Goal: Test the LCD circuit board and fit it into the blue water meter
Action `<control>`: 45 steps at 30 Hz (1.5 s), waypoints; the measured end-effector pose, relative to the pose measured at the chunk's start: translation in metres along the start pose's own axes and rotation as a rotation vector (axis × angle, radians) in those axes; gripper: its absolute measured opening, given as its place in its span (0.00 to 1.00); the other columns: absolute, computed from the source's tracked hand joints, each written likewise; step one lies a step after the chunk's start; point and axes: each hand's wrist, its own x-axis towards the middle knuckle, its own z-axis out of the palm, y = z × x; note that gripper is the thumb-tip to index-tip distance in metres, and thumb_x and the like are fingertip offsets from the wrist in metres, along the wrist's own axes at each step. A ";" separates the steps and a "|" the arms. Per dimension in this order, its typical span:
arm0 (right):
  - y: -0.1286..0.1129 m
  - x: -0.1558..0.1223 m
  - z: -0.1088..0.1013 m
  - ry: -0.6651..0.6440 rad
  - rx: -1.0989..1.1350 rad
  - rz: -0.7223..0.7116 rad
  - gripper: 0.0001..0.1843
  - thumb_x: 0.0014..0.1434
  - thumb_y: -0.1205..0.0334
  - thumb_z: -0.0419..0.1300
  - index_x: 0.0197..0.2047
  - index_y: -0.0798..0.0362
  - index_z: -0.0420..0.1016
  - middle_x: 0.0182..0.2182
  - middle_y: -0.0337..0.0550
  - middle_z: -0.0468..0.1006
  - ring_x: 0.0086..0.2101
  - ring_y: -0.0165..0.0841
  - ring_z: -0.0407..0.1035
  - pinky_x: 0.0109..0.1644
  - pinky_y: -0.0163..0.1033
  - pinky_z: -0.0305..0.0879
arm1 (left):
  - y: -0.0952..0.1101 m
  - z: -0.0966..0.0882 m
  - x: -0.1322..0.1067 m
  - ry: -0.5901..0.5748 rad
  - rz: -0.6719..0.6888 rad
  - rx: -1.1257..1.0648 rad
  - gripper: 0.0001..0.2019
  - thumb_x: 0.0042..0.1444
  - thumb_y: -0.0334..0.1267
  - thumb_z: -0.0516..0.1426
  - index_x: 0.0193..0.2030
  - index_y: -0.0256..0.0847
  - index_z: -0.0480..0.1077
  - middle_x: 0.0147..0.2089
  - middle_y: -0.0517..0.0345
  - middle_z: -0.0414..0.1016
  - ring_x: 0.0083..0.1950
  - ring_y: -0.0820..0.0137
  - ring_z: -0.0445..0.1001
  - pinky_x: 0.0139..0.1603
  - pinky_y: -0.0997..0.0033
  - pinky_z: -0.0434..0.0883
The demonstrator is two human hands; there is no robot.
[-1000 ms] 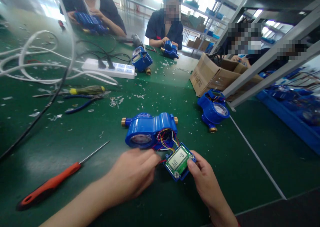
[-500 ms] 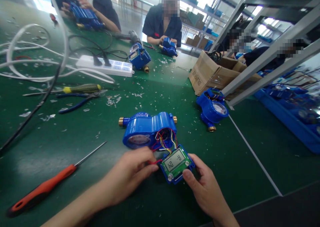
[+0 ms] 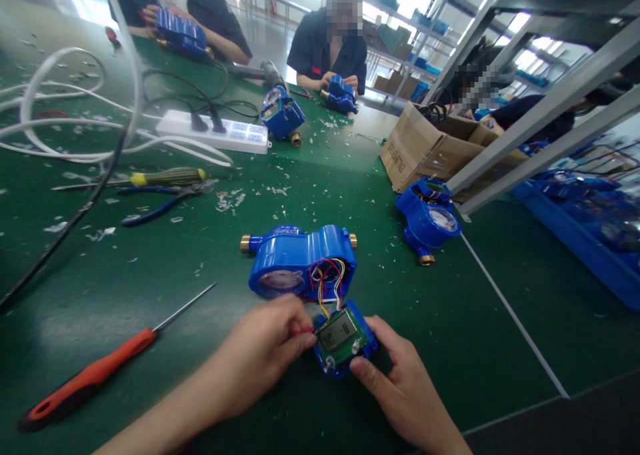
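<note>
Between my hands is a green circuit board with a small LCD display [image 3: 338,335], set in a blue frame. My right hand [image 3: 400,378] grips its right edge, thumb on the front. At the left edge, my left hand [image 3: 273,355] pinches a red wire [image 3: 303,331] beside the board. Yellow, white and red wires [image 3: 327,295] run from the board into the opened housing of a blue water meter [image 3: 300,255]. That meter lies just beyond, with brass threaded ends and a round dial facing me. What the left fingertips cover is partly hidden.
An orange-handled screwdriver [image 3: 95,375] lies at left. Pliers [image 3: 155,208], a yellow-black screwdriver [image 3: 170,177] and a power strip [image 3: 215,132] are farther back. Another meter [image 3: 430,218] stands right, near a cardboard box [image 3: 415,148] and metal posts. Co-workers sit across, holding meters.
The board has shifted slightly left and tilted, with both hands still at it. Its display shows different characters. The scene has moved slightly right in view.
</note>
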 end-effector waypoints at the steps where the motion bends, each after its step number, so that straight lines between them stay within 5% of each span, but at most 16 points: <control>1: 0.001 0.000 0.001 0.005 -0.030 -0.009 0.19 0.59 0.51 0.56 0.51 0.49 0.65 0.45 0.42 0.70 0.44 0.35 0.64 0.45 0.36 0.59 | -0.001 0.001 0.000 0.013 -0.006 0.002 0.07 0.55 0.41 0.50 0.32 0.41 0.64 0.30 0.65 0.64 0.30 0.79 0.59 0.30 0.80 0.54; 6: -0.002 0.002 0.008 0.097 -0.117 -0.110 0.16 0.58 0.52 0.57 0.48 0.48 0.66 0.41 0.39 0.72 0.42 0.34 0.65 0.49 0.37 0.56 | -0.009 0.009 -0.003 0.103 0.063 0.029 0.07 0.56 0.39 0.49 0.30 0.40 0.63 0.32 0.63 0.66 0.33 0.79 0.62 0.34 0.79 0.56; 11: -0.005 0.003 0.011 0.126 -0.069 -0.049 0.14 0.58 0.52 0.57 0.45 0.50 0.67 0.37 0.38 0.71 0.38 0.32 0.66 0.41 0.33 0.59 | -0.025 0.017 -0.002 0.356 0.475 0.343 0.08 0.57 0.34 0.48 0.27 0.41 0.61 0.27 0.63 0.63 0.27 0.77 0.58 0.29 0.76 0.52; 15: -0.002 0.003 0.009 0.096 0.043 0.110 0.16 0.59 0.50 0.54 0.46 0.51 0.66 0.34 0.39 0.70 0.33 0.31 0.64 0.39 0.32 0.61 | -0.033 0.017 0.003 0.363 0.653 0.422 0.05 0.57 0.31 0.48 0.34 0.42 0.63 0.31 0.64 0.67 0.31 0.77 0.61 0.31 0.77 0.57; 18: 0.000 0.006 0.008 0.046 0.200 0.162 0.16 0.60 0.50 0.53 0.44 0.54 0.67 0.31 0.40 0.70 0.30 0.29 0.62 0.39 0.34 0.63 | -0.030 0.013 0.004 0.315 0.577 0.351 0.12 0.57 0.27 0.46 0.45 0.46 0.63 0.45 0.63 0.68 0.43 0.80 0.66 0.41 0.82 0.63; 20: 0.000 0.007 0.009 0.042 0.349 0.167 0.16 0.60 0.50 0.53 0.43 0.55 0.67 0.33 0.42 0.71 0.33 0.31 0.64 0.40 0.34 0.63 | -0.024 0.007 0.002 0.404 0.529 0.290 0.14 0.57 0.27 0.47 0.49 0.45 0.61 0.52 0.61 0.64 0.52 0.81 0.64 0.50 0.83 0.63; 22: 0.002 0.008 0.011 0.066 0.494 0.182 0.16 0.60 0.51 0.54 0.44 0.56 0.67 0.37 0.44 0.72 0.37 0.33 0.66 0.41 0.35 0.64 | -0.017 0.001 -0.003 0.565 0.454 0.207 0.10 0.57 0.30 0.48 0.46 0.41 0.62 0.49 0.59 0.65 0.51 0.80 0.64 0.52 0.82 0.62; 24: 0.004 0.007 0.013 0.089 0.600 0.184 0.16 0.60 0.53 0.55 0.45 0.56 0.67 0.39 0.46 0.72 0.38 0.34 0.67 0.42 0.35 0.65 | -0.011 -0.005 -0.008 0.573 0.269 0.127 0.08 0.58 0.38 0.48 0.38 0.39 0.65 0.37 0.60 0.68 0.40 0.79 0.66 0.41 0.81 0.64; 26: 0.007 0.005 0.016 0.110 0.671 0.171 0.16 0.59 0.54 0.56 0.46 0.55 0.67 0.40 0.46 0.73 0.39 0.34 0.67 0.42 0.35 0.65 | -0.008 -0.008 -0.013 0.334 0.048 0.029 0.17 0.58 0.47 0.45 0.30 0.38 0.66 0.29 0.62 0.66 0.29 0.80 0.63 0.31 0.80 0.59; 28: 0.009 0.004 0.019 0.112 0.728 0.159 0.15 0.59 0.55 0.56 0.46 0.55 0.68 0.40 0.47 0.73 0.38 0.34 0.68 0.42 0.35 0.65 | -0.007 -0.006 -0.015 -0.034 -0.076 -0.164 0.23 0.57 0.54 0.42 0.29 0.38 0.66 0.26 0.64 0.64 0.25 0.81 0.61 0.26 0.81 0.56; 29: 0.010 0.004 0.020 0.107 0.752 0.157 0.15 0.60 0.55 0.56 0.46 0.55 0.68 0.40 0.47 0.73 0.39 0.34 0.68 0.42 0.35 0.65 | -0.006 -0.004 -0.015 -0.174 -0.090 -0.291 0.23 0.56 0.56 0.42 0.33 0.39 0.67 0.25 0.65 0.63 0.24 0.82 0.60 0.25 0.82 0.56; 31: 0.010 0.004 0.022 0.096 0.778 0.149 0.15 0.60 0.55 0.56 0.47 0.54 0.68 0.40 0.47 0.73 0.39 0.34 0.68 0.42 0.35 0.65 | -0.005 0.000 -0.014 -0.271 -0.068 -0.505 0.21 0.55 0.56 0.45 0.45 0.43 0.65 0.25 0.67 0.61 0.24 0.83 0.59 0.23 0.84 0.57; 34: 0.009 0.004 0.023 0.084 0.786 0.149 0.16 0.60 0.54 0.55 0.47 0.55 0.68 0.42 0.48 0.73 0.41 0.35 0.68 0.44 0.36 0.65 | -0.004 0.003 -0.011 -0.151 0.006 -0.561 0.21 0.55 0.51 0.49 0.55 0.48 0.60 0.34 0.66 0.67 0.28 0.84 0.60 0.28 0.86 0.59; 37: 0.006 0.003 0.024 0.060 0.777 0.177 0.16 0.61 0.54 0.55 0.48 0.54 0.67 0.43 0.47 0.72 0.42 0.34 0.68 0.47 0.36 0.64 | -0.005 0.004 -0.010 -0.045 0.043 -0.480 0.16 0.56 0.49 0.48 0.49 0.48 0.67 0.43 0.65 0.70 0.36 0.81 0.65 0.36 0.84 0.62; 40: 0.005 0.001 0.026 0.049 0.782 0.194 0.16 0.61 0.55 0.55 0.50 0.53 0.66 0.45 0.45 0.71 0.44 0.33 0.67 0.49 0.36 0.63 | -0.009 0.006 -0.010 0.064 0.043 -0.339 0.14 0.57 0.48 0.48 0.39 0.46 0.70 0.40 0.66 0.70 0.43 0.79 0.67 0.45 0.80 0.62; 45: 0.004 -0.002 0.035 0.034 0.804 0.170 0.17 0.61 0.56 0.55 0.53 0.50 0.64 0.46 0.43 0.71 0.45 0.31 0.66 0.51 0.34 0.62 | -0.013 0.009 -0.011 0.172 0.037 -0.192 0.15 0.57 0.49 0.47 0.35 0.43 0.69 0.38 0.64 0.71 0.41 0.78 0.67 0.41 0.80 0.61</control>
